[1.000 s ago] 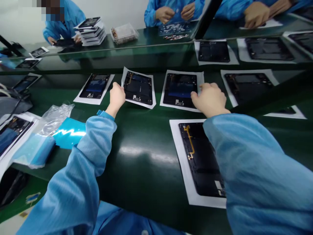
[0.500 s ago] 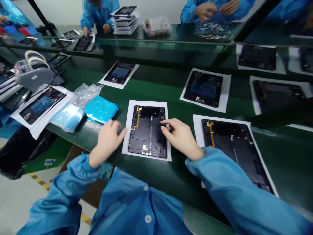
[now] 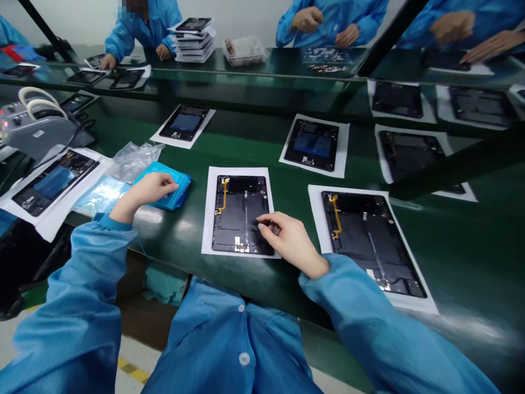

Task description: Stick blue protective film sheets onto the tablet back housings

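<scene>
My left hand (image 3: pixel 150 189) is over a stack of glossy blue film sheets (image 3: pixel 180 178), its fingers bent together at the top sheet. Whether a sheet is pinched between them is hidden. My right hand (image 3: pixel 289 238) hovers by the right side of an opened tablet housing (image 3: pixel 229 219), thumb and forefinger slightly apart with nothing seen between them. The black housing lies flat on a sheet of white paper (image 3: pixel 208 230). An orange flex cable (image 3: pixel 224 200) runs down its upper left part.
A second opened tablet (image 3: pixel 369 235) lies on paper at right. More tablets, some with blue film (image 3: pixel 314 143), lie farther back. Clear plastic bags (image 3: pixel 135 158) and a grey machine (image 3: pixel 45 128) are at left. A dark post (image 3: pixel 455 161) crosses the right side. Co-workers sit opposite.
My left hand has moved left and up, from beside the middle tablet to the blue film stack. My right hand stays by the tablet, slightly lower along its side. The view has shifted right.
</scene>
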`<act>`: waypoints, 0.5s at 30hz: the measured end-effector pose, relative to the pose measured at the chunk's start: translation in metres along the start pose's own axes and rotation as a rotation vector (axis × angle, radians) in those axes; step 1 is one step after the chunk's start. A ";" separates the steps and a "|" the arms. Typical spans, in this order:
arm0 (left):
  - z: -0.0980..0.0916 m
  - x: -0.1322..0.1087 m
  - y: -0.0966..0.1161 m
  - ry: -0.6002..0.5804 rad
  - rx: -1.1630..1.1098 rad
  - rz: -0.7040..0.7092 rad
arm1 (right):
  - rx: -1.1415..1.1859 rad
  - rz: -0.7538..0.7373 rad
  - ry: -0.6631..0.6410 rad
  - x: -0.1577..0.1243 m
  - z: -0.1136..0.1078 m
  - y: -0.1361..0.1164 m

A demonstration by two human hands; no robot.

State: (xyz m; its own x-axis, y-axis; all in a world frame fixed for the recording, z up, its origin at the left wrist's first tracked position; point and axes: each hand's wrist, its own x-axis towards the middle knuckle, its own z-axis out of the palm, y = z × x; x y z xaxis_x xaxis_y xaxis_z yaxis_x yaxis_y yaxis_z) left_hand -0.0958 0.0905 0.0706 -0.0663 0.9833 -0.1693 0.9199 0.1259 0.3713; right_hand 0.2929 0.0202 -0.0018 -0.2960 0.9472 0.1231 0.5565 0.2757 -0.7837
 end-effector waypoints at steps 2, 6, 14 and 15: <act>-0.007 -0.015 0.004 0.083 -0.005 -0.007 | 0.076 -0.028 -0.005 0.004 0.015 -0.019; -0.011 -0.096 0.016 0.351 -0.098 0.089 | 0.368 -0.103 -0.058 0.007 0.069 -0.079; 0.032 -0.255 -0.029 0.039 -0.397 -0.018 | 0.927 0.013 -0.531 -0.048 0.243 -0.138; 0.041 -0.261 -0.040 0.050 -0.396 -0.069 | 0.957 0.055 -0.572 -0.055 0.262 -0.135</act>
State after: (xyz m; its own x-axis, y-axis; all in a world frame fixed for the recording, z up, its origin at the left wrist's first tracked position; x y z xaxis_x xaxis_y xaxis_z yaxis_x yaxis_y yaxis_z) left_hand -0.0993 -0.1768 0.0625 -0.1506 0.9748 -0.1647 0.6933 0.2229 0.6854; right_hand 0.0304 -0.1119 -0.0622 -0.7405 0.6713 -0.0319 -0.1743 -0.2377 -0.9556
